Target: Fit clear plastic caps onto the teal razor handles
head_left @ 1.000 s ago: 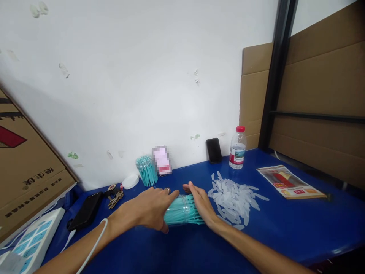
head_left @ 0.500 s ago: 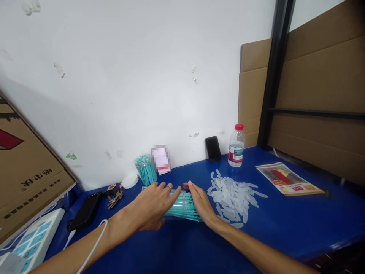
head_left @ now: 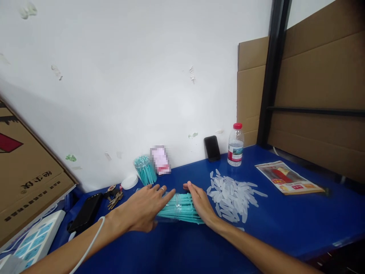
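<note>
A clear plastic jar [head_left: 178, 201] lies on its side on the blue table, packed with thin teal sticks [head_left: 189, 208] whose ends stick out of its mouth to the right. Over the jar's left part lies my left hand [head_left: 146, 207], gripping it from above with the index finger stretched along it; most of the jar's body is hidden beneath. My right hand [head_left: 203, 205], fingers straight and together, has its palm against the protruding stick ends. Just right of it is a loose pile of translucent white slim pieces [head_left: 235, 196].
Behind stand another jar of teal sticks [head_left: 145, 169], a phone [head_left: 161, 160], a black stand [head_left: 212, 148] and a water bottle [head_left: 236, 146]. A white lid [head_left: 129, 182], keys [head_left: 115, 199], a black device [head_left: 87, 213] and a power strip [head_left: 40, 238] lie left; a printed packet [head_left: 288, 177] lies right.
My left hand and the jar have shifted slightly left, so more of the teal sticks shows outside the jar's mouth. My right hand has stayed nearly in place against the stick ends.
</note>
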Demonstrator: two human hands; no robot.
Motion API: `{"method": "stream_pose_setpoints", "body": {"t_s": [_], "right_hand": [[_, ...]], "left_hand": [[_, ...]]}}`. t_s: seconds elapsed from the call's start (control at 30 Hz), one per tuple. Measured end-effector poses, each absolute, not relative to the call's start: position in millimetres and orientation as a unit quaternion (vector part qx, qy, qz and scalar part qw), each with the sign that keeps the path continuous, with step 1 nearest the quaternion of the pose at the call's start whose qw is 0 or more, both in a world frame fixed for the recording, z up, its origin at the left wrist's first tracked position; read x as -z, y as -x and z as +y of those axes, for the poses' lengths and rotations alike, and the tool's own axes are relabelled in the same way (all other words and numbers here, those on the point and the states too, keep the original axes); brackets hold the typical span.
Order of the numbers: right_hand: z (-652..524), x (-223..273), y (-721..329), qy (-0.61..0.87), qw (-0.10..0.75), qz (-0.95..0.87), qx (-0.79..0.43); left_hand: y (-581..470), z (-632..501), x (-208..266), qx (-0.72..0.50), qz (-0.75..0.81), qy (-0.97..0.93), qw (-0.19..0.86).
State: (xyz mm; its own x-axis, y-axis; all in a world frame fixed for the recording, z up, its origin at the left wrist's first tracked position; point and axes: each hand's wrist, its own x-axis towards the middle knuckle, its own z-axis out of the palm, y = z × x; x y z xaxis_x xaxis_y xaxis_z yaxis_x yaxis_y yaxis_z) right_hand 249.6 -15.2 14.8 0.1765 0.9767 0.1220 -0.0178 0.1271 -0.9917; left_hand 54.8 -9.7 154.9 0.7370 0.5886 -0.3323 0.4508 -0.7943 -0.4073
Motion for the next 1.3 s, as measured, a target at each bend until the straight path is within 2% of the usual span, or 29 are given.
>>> {"method": "stream_pose_setpoints", "body": {"t_s": [0.5, 1.3], "right_hand": [[-16.8, -17.8, -248.0, 0.505, 0.574, -0.481, -0.429], [-16.6, -18.1, -248.7, 0.503, 0.560, -0.497, -0.432]], "left_hand": [[-39.0, -10.8, -142.2, -0.216, -0.328, 0.913, 0.112], [-27.5, -9.9, -144.4, -0.201, -0.326, 0.915, 0.124]]}}
